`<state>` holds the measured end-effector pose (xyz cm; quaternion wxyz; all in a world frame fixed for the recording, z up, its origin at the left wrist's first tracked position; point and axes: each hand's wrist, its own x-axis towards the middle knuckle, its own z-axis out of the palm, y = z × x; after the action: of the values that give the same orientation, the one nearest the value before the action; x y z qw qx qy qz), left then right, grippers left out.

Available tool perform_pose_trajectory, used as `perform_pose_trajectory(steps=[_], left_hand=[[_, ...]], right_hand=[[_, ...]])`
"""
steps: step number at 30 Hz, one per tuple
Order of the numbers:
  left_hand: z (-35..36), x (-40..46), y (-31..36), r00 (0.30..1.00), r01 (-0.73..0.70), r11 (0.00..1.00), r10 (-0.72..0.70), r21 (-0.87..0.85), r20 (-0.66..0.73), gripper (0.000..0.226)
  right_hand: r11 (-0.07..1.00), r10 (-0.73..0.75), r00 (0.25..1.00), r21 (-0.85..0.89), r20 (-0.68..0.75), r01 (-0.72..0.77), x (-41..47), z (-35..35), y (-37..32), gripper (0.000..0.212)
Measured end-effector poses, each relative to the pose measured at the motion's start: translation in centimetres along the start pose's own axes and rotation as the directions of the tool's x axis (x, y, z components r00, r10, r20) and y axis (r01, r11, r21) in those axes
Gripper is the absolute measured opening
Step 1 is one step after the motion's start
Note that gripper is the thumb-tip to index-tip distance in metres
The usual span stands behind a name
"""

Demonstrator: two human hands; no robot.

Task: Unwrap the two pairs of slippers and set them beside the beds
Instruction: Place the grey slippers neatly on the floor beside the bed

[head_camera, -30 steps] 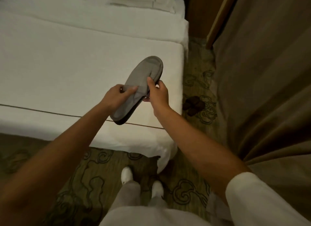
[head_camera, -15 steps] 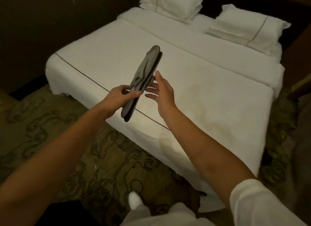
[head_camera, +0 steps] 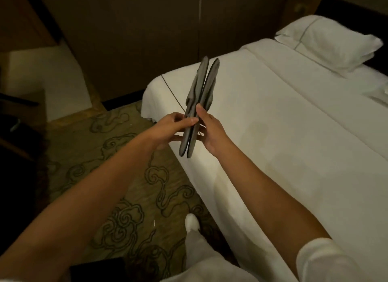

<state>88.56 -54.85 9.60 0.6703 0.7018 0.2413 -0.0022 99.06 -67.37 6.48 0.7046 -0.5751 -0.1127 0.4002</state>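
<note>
A pair of flat grey slippers (head_camera: 199, 97) stands on edge in the air over the near corner of the white bed (head_camera: 294, 134). The two slippers lie face to face, their toe ends splayed slightly apart at the top. My left hand (head_camera: 176, 127) pinches the left slipper near its heel half. My right hand (head_camera: 206, 127) holds the right slipper from the other side, thumb up along it. No wrapping is visible on them.
Patterned carpet (head_camera: 126, 176) runs along the bed's left side, with my white shoe (head_camera: 192, 222) on it. A dark wardrobe wall (head_camera: 147, 29) stands behind. A pillow (head_camera: 329, 40) lies at the bed's head. Dark furniture (head_camera: 14, 134) fills the far left.
My view has swung left around the bed's foot to its other side. The slippers turned from flat to edge-on, and my right hand has closed on them again; the pair has begun to part.
</note>
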Motion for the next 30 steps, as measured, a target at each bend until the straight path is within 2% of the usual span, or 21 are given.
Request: perform_pose_trajectory(steps=[3,6,8,11,13,17,21,25,30], left_hand=[[-4.3,4.3,0.8,0.988,0.025,1.0,-0.027,-0.012,-0.149,0.07],[-8.9,7.9,1.9,0.957,0.032,0.999,-0.039,-0.028,-0.286,0.077],[-11.9,9.9,2.6,0.903,0.024,0.999,-0.042,-0.048,-0.428,0.083],[-16.2,13.0,2.9,0.774,-0.074,0.992,-0.005,-0.099,-0.633,0.089],[-19.2,15.4,2.8,0.714,-0.138,0.982,0.007,-0.132,-0.7,0.09],[-25.8,20.4,2.5,0.693,-0.231,0.944,-0.008,-0.233,-0.721,0.078],[-33.9,26.2,3.2,0.718,-0.273,0.93,0.025,-0.248,-0.696,0.047],[-41.9,31.4,5.2,0.739,-0.279,0.949,0.116,-0.145,-0.663,0.031],[-49.4,37.4,6.2,0.785,-0.305,0.931,0.126,-0.202,-0.606,0.023]], right_hand=[[1.0,0.023,0.999,-0.009,-0.031,-0.023,6.6,2.4,-1.7,0.082],[0.999,0.034,0.998,-0.023,-0.045,-0.035,12.5,4.7,-3.4,0.096],[0.999,0.037,0.999,-0.018,-0.03,-0.037,16.2,6.2,-4.1,0.094],[1.0,-0.017,0.999,0.018,0.05,0.016,21.5,8.9,-5.1,0.071],[0.997,-0.025,0.992,0.073,0.12,0.017,24.9,10.7,-5.5,0.064],[0.99,-0.046,0.987,0.136,0.154,0.025,32.3,14.2,-6.0,0.061],[0.997,-0.037,0.992,0.077,0.12,0.028,40.0,18.7,-7.5,0.057],[0.996,-0.007,0.999,0.088,0.039,0.003,47.0,22.8,-9.0,0.058],[0.992,0.038,0.999,0.123,0.015,-0.04,55.0,25.3,-10.5,0.046]])
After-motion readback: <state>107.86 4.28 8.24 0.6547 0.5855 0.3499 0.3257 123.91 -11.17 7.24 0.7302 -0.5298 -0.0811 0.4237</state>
